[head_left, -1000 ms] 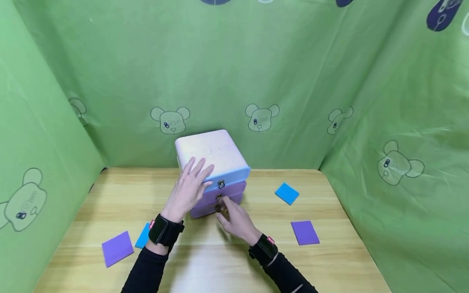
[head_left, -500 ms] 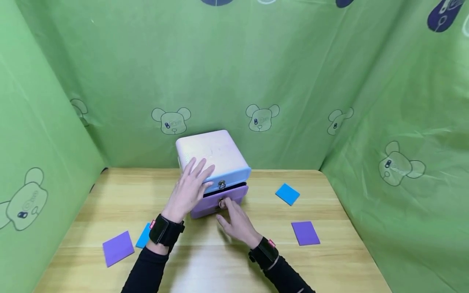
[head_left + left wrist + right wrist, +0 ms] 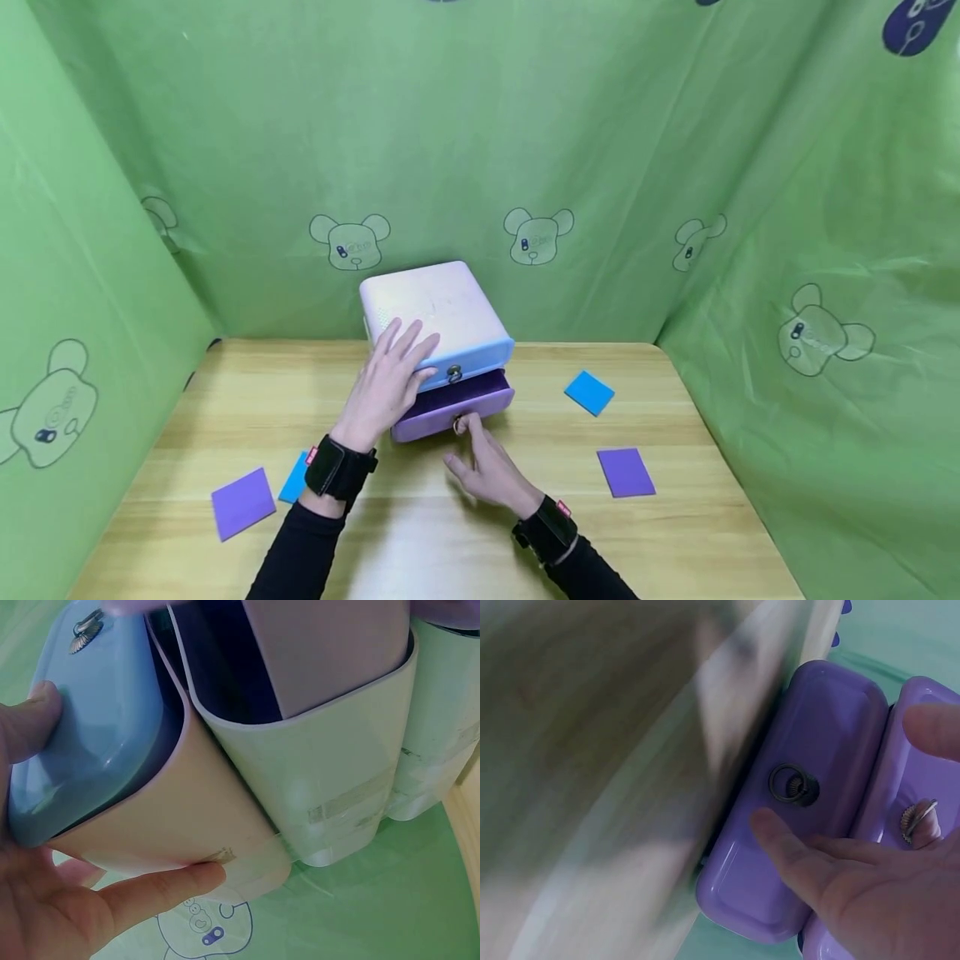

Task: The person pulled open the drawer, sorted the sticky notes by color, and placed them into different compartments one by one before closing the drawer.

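Note:
A small three-drawer cabinet (image 3: 442, 304) with a pale top stands at the back of the table. My left hand (image 3: 381, 387) lies across its upper front edge, fingers straight on the top, thumb against the blue top drawer (image 3: 112, 712). Below that, the purple middle drawer (image 3: 483, 402) stands pulled out, its dark inside showing. A finger of my right hand (image 3: 489, 473) hooks through its metal ring pull (image 3: 924, 817), with the thumb held apart. In the right wrist view the purple bottom drawer (image 3: 810, 847) is in, its ring hanging; from the head it is hidden.
On the wooden table (image 3: 420, 533), a blue square (image 3: 590, 392) and a purple square (image 3: 626, 472) lie at right. Another purple square (image 3: 243, 503) lies at left, beside a blue one (image 3: 293, 479) partly covered by my left wrist. Green cloth (image 3: 630, 150) walls the back and sides.
The middle drawer has slid out toward me, from shut to well open, my right hand moving back with its ring. My left hand has stayed on the cabinet.

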Motion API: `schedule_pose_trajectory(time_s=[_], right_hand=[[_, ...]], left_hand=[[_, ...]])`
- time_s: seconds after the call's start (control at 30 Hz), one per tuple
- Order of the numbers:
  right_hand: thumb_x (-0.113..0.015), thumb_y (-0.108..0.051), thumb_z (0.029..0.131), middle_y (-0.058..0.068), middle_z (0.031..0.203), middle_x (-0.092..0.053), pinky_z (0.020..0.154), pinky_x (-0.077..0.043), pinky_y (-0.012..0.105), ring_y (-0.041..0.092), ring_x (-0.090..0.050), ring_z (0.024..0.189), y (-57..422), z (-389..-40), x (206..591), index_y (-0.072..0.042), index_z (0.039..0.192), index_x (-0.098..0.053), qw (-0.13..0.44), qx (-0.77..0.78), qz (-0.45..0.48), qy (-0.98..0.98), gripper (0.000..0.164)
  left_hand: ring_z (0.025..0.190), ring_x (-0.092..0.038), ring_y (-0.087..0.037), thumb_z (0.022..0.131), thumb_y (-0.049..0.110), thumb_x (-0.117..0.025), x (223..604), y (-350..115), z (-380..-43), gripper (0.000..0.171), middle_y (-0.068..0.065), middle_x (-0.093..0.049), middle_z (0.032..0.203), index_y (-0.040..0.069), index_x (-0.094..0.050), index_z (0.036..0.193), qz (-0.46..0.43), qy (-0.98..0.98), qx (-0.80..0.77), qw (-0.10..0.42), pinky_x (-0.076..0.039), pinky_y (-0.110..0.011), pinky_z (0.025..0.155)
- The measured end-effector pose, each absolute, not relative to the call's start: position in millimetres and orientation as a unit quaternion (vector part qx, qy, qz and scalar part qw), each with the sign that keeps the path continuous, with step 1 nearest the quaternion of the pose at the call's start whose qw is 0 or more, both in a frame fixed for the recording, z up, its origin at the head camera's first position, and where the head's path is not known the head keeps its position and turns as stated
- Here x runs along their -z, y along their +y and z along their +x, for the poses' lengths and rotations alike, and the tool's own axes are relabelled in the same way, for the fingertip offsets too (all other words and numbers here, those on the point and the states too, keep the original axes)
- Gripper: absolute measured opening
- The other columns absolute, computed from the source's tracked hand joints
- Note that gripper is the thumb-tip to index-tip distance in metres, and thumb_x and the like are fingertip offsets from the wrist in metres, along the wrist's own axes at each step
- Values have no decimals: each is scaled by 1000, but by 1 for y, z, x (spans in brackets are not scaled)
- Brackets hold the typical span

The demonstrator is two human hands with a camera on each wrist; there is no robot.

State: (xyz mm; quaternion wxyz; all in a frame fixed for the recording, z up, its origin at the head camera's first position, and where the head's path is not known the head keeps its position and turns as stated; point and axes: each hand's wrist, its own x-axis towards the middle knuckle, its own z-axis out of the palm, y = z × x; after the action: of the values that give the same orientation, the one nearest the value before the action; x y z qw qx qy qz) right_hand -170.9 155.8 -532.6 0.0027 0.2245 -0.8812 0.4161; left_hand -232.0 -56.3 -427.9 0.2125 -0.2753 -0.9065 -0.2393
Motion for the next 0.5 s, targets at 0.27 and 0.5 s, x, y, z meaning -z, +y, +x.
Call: schedule_pose_trajectory(time_s=[0.27,0.5], right_hand=[[-70,-15,93,20,118,-55,96,-54,51,34,-58,104,161,-164,530,-5,120,-41,-20,-421,218,-880,41],[-70,-14,93,19,118,-57,98,-55,50,32,-59,106,167,-151,527,-9,119,-41,-37,-429,214,-877,38]], left_hand=[[149,-35,-47,99,28,-65,427,-55,-233,47,-21,-50,154,13,-58,143,-275,-905,239,221,-41,-62,116],[150,-35,-45,99,28,-64,427,-54,-232,47,-21,-49,154,15,-57,144,-274,-907,236,217,-40,-61,117]])
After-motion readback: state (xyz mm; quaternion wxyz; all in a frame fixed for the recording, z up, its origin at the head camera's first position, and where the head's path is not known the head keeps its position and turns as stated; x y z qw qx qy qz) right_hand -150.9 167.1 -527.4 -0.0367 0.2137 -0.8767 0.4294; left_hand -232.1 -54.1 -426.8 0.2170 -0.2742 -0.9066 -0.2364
